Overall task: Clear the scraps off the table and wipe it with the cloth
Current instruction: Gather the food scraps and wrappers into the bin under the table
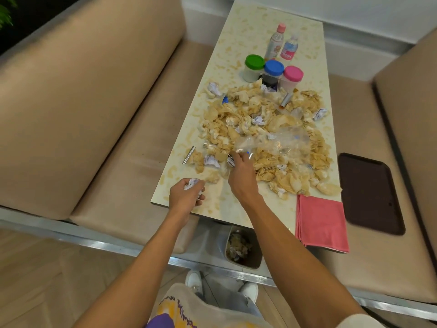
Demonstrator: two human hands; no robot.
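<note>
While your left hand [186, 194] grips a paper ball [192, 184] left of the cloth [321, 223], your right hand [239, 172] pinches a scrap [230, 160] nearer it.

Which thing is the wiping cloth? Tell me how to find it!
Find the long speckled table between the tan seats. At its near right corner, past the heap of chips, the cloth lies folded flat, partly over the edge. It is the only smooth pink square; its neighbours are crumbly or crumpled.

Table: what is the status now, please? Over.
Left hand grips paper ball; right hand pinches a scrap. Scraps cover mid table. Cloth folded at near edge. Plastic bag lies over them.
</note>
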